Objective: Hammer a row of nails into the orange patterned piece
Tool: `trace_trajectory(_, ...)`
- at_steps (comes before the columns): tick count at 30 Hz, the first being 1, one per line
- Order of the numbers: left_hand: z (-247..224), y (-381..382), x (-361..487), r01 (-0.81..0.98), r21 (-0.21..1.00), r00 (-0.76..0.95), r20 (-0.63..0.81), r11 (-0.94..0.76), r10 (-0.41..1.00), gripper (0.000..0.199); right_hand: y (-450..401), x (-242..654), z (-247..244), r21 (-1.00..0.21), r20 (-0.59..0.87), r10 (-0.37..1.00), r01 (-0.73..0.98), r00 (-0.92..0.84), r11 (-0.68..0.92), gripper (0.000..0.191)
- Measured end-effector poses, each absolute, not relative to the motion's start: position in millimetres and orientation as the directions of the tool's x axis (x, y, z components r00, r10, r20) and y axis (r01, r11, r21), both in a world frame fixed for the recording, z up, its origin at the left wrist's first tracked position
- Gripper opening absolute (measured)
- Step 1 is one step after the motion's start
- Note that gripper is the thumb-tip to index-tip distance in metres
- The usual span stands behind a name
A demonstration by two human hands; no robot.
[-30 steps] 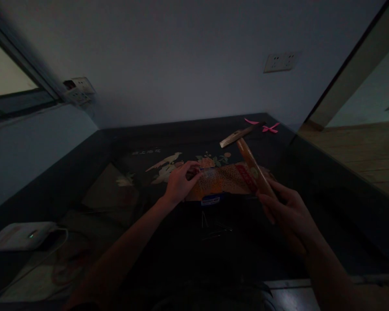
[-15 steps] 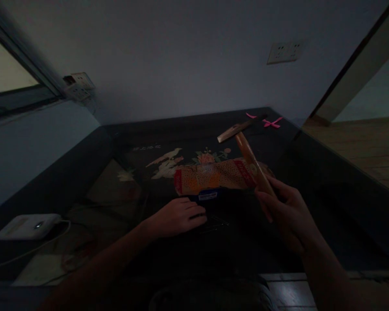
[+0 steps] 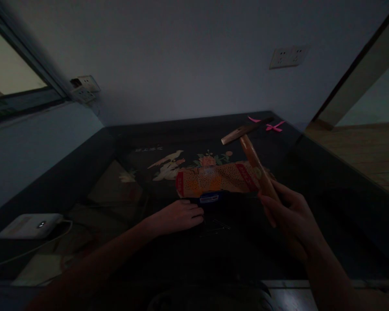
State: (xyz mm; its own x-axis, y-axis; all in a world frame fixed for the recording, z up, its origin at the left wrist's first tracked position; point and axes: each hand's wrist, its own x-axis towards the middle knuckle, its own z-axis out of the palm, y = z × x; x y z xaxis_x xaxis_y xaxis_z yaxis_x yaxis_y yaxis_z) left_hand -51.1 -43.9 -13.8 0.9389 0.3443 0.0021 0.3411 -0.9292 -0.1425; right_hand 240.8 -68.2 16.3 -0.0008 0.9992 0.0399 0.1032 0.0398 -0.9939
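A hammer (image 3: 257, 166) with a wooden handle is gripped in my right hand (image 3: 293, 214), its head raised up and to the left over the dark tabletop. My left hand (image 3: 184, 217) rests low over the table with fingers curled together; whatever they may hold is hidden. Just right of those fingers lie several thin shiny pieces like nails (image 3: 215, 229), hard to make out in the dim light. Behind my left hand sits a small dark blue pack (image 3: 210, 198) with a white label. An orange, dotted wrapper with red ends (image 3: 207, 181) lies beyond it, partly behind the hammer handle.
The dark tabletop (image 3: 168, 134) carries a printed bird and flowers. Pink ribbon pieces (image 3: 275, 126) lie at the back right. A white device (image 3: 30, 225) with a cable (image 3: 35, 248) is at the left. Wall sockets (image 3: 288, 57) are on the wall behind.
The view has shifted slightly. My right hand still holds the hammer raised, and my left hand stays in nearly the same spot with its fingers curled.
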Motion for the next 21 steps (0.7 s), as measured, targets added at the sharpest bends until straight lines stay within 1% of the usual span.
trace_trajectory(3, -20, -42, -52, 0.367, -0.162, 0.928, -0.008, -0.916, 0.373, 0.01, -68, 241, 17, -0.994, 0.031, 0.999, 0.105, -0.007, 0.032, 0.047)
trace_trajectory(5, -24, -44, -53, 0.404, -0.168, 0.913, 0.01, -0.899, 0.409, 0.01, -68, 241, 17, -0.994, 0.023, 1.0, 0.11, -0.018, 0.025, 0.046)
trace_trajectory(7, -25, -48, -53, 0.454, -0.123, 0.891, 0.061, -0.882, 0.45, 0.011, -68, 242, 16, -0.993, 0.017, 1.0, 0.115, -0.022, 0.019, 0.045)
trace_trajectory(8, -22, -52, -53, 0.472, -0.074, 0.88, 0.093, -0.878, 0.465, 0.01, -68, 242, 15, -0.993, 0.015, 1.0, 0.114, -0.02, 0.018, 0.045)
trace_trajectory(10, -12, -60, -53, 0.478, 0.06, 0.864, 0.148, -0.876, 0.481, 0.009, -67, 242, 13, -0.994, 0.022, 1.0, 0.106, -0.011, 0.024, 0.044)
trace_trajectory(14, 21, -68, -54, 0.406, 0.332, 0.819, 0.281, -0.851, 0.5, 0.015, -67, 243, 10, -0.995, 0.038, 0.999, 0.09, 0.006, 0.037, 0.044)
trace_trajectory(16, 36, -62, -55, 0.408, 0.43, 0.725, 0.385, -0.806, 0.572, 0.016, -67, 243, 9, -0.996, 0.032, 0.999, 0.079, 0.012, 0.031, 0.045)
trace_trajectory(17, 41, -55, -55, 0.427, 0.47, 0.647, 0.438, -0.772, 0.624, 0.015, -67, 242, 10, -0.997, 0.029, 1.0, 0.075, 0.012, 0.028, 0.045)
trace_trajectory(19, 47, -36, -54, 0.472, 0.553, 0.44, 0.526, -0.686, 0.728, 0.01, -67, 242, 11, -0.997, 0.026, 1.0, 0.077, 0.006, 0.026, 0.046)
trace_trajectory(21, 46, -13, -49, 0.458, 0.664, 0.223, 0.558, -0.591, 0.799, 0.006, -66, 242, 12, -0.996, 0.029, 1.0, 0.09, -0.003, 0.03, 0.047)
